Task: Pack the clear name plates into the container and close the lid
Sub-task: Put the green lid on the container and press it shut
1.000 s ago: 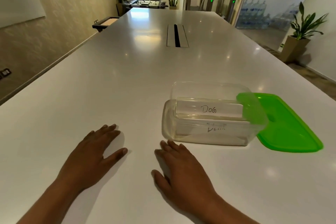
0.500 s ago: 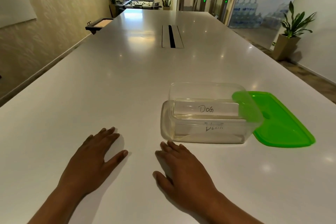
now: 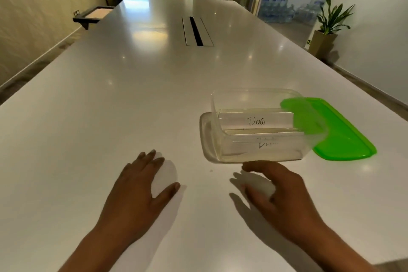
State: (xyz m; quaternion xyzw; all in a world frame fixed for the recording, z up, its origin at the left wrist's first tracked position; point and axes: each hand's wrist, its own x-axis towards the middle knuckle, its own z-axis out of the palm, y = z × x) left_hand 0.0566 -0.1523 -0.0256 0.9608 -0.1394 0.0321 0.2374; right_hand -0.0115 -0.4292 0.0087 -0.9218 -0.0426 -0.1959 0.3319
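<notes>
A clear plastic container (image 3: pixel 223 146) stands on the white table (image 3: pixel 110 106), right of centre. Inside it a clear name plate (image 3: pixel 256 120) reading "DOG" stands upright, and a second plate (image 3: pixel 267 142) with blurred writing sits in front of it. The green lid (image 3: pixel 344 137) lies flat on the table, tucked against the container's right side. My left hand (image 3: pixel 141 185) rests flat on the table with fingers spread. My right hand (image 3: pixel 271 187) is raised a little, fingers loosely bent and empty, just in front of the container's near wall.
A black cable slot (image 3: pixel 195 31) runs down the table's middle farther back. A dark tray (image 3: pixel 92 15) juts out at the far left edge. A potted plant (image 3: pixel 326 26) stands on the floor to the right, with water bottles (image 3: pixel 278 6) behind glass.
My right hand has lifted off the table and moved right toward the container, fingers now bent. My left hand stays flat. The view has shifted closer.
</notes>
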